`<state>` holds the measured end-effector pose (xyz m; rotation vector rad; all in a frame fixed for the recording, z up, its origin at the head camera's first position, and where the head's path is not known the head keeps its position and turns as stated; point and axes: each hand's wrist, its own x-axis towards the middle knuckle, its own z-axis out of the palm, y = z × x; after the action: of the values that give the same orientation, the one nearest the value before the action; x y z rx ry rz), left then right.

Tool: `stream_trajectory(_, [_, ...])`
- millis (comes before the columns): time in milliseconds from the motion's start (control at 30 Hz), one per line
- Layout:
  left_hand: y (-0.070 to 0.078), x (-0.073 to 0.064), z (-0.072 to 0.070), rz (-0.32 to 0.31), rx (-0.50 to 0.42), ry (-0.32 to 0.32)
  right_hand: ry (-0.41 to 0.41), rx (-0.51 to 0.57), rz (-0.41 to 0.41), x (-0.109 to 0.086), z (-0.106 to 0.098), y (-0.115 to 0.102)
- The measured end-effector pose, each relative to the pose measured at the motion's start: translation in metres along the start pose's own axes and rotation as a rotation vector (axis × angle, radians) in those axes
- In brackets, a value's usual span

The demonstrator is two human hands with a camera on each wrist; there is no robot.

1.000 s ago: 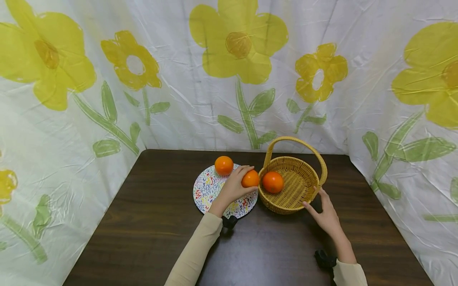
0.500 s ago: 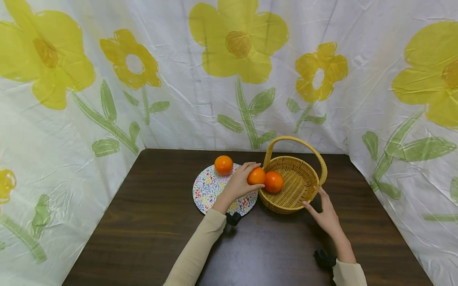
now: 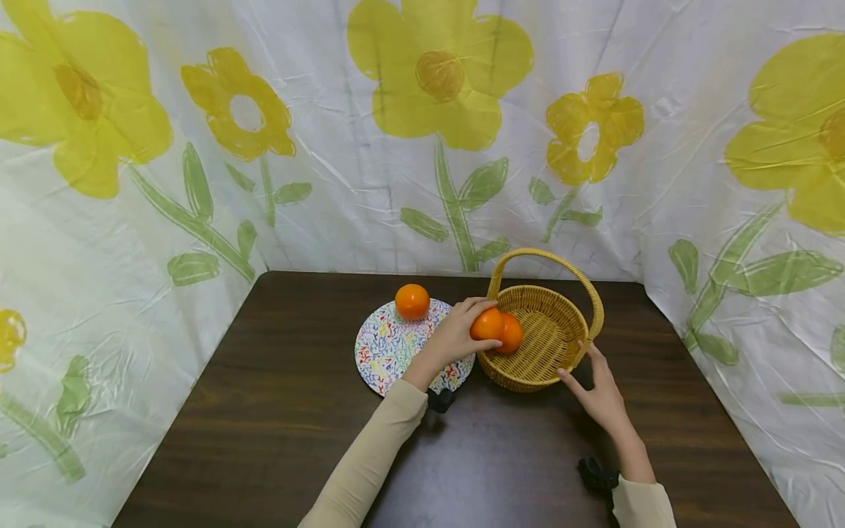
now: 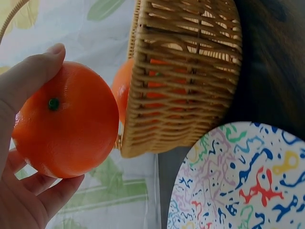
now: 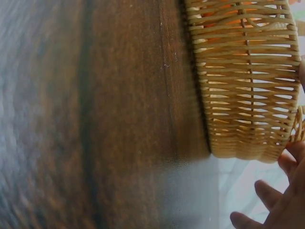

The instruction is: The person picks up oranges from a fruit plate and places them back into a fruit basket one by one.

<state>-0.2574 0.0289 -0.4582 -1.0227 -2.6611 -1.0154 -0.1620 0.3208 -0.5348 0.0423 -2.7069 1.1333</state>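
Note:
My left hand (image 3: 455,334) grips an orange (image 4: 66,119), thumb on one side and fingers on the other; a small green stem spot shows on it. That orange is just above the left rim of a yellow wicker basket (image 3: 544,352). Inside the basket lies a second orange (image 3: 511,334), partly covered by the held one in the head view. A third orange (image 3: 412,302) sits at the back of a round plate (image 3: 379,359) with a multicoloured squiggle pattern. With thumb and fingers, my right hand (image 3: 602,392) holds the basket's right rim at the handle's base.
The dark wooden table (image 3: 264,411) carries the plate and basket side by side. An arched handle (image 3: 548,253) rises over the basket. Behind and beside the table hangs a white curtain (image 3: 343,198) with yellow flowers.
My left hand has carried its orange rightward from above the plate to over the basket's left rim, overlapping the orange inside. The right hand keeps its hold on the basket.

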Motion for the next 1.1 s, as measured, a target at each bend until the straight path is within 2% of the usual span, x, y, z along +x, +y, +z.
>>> stream_trajectory(533, [0.009, 0.005, 0.018, 0.024, 0.047, -0.061, -0.008, -0.004, 0.019, 0.0, -0.001, 0.0])
stream_trajectory(1100, [0.009, 0.008, 0.034, 0.086, 0.086, -0.052, 0.003, 0.018, 0.006, 0.0, 0.001, 0.001])
